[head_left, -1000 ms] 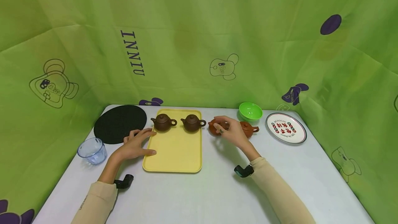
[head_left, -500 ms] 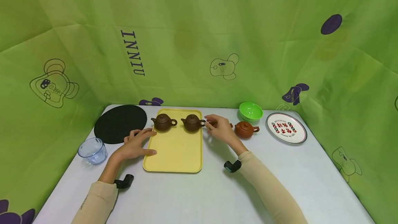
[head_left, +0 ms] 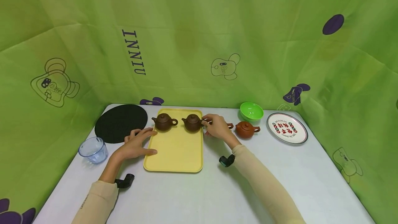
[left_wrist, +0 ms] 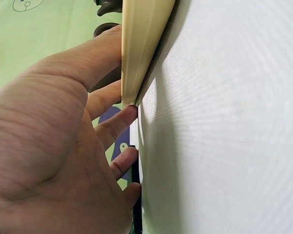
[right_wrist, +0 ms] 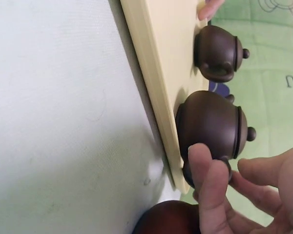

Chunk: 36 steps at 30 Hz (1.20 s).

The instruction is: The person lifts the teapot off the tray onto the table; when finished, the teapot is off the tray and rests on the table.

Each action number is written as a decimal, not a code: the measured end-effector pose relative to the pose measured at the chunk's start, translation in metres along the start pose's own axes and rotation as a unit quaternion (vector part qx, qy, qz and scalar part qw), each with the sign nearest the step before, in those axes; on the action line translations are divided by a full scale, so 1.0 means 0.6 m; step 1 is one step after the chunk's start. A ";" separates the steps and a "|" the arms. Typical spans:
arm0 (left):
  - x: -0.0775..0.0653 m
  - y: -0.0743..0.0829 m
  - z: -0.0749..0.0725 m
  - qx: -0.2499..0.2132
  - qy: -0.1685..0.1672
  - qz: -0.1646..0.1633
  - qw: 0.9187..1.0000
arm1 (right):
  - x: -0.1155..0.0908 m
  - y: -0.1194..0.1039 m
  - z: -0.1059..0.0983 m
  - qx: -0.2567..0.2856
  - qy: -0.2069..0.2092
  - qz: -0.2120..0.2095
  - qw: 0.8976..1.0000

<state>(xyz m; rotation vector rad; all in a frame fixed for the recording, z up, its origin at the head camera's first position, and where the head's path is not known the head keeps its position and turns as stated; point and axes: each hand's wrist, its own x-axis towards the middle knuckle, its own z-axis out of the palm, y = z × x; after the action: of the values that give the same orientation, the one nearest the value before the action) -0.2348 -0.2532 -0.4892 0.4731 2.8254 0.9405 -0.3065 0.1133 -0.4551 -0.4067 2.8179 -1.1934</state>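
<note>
Two dark brown teapots stand upright on the far half of a yellow tray (head_left: 175,151). My right hand (head_left: 217,126) is at the handle of the right-hand dark teapot (head_left: 191,123), pinching it between thumb and fingers. In the right wrist view the fingers partly cover that handle. The left-hand dark teapot (head_left: 163,122) has nothing touching it. My left hand (head_left: 133,145) rests at the tray's left edge, its fingers spread and relaxed, the thumb at the rim. Behind my right hand, a reddish-brown teapot (right_wrist: 168,219) is mostly hidden.
Another reddish-brown teapot (head_left: 245,130) stands right of my right hand. Beyond it are a green bowl (head_left: 251,111) and a white patterned plate (head_left: 287,136). On the left lie a black round mat (head_left: 119,123) and a clear blue glass bowl (head_left: 94,150).
My right hand has moved left from the reddish-brown teapots to the right-hand dark teapot's handle, and its fingers have come together there. My left hand and the tray have stayed put.
</note>
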 end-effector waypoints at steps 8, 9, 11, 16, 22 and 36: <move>0.001 0.003 0.001 -0.002 -0.003 -0.003 1.000 | 0.006 0.001 0.002 -0.052 -0.015 0.012 0.998; 0.001 0.003 0.001 -0.002 -0.003 -0.003 1.000 | 0.006 0.001 0.002 -0.051 -0.018 0.015 0.998; 0.001 0.003 0.001 -0.002 -0.003 -0.002 1.000 | 0.008 0.001 0.002 -0.048 -0.020 0.020 0.998; 0.001 0.003 0.001 0.000 -0.002 -0.002 1.000 | 0.011 0.000 0.002 -0.056 -0.014 0.018 0.998; 0.002 0.002 0.000 0.003 -0.003 -0.003 1.000 | 0.012 -0.002 0.005 -0.060 0.016 0.016 0.998; 0.002 -0.001 0.000 -0.001 -0.003 -0.004 1.000 | 0.012 0.001 0.016 -0.031 0.049 -0.001 0.998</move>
<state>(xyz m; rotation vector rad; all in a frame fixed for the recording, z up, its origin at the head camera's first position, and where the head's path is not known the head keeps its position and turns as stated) -0.2359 -0.2533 -0.4899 0.4642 2.8194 0.9379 -0.3123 0.1052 -0.4619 -0.3639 2.9453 -1.1591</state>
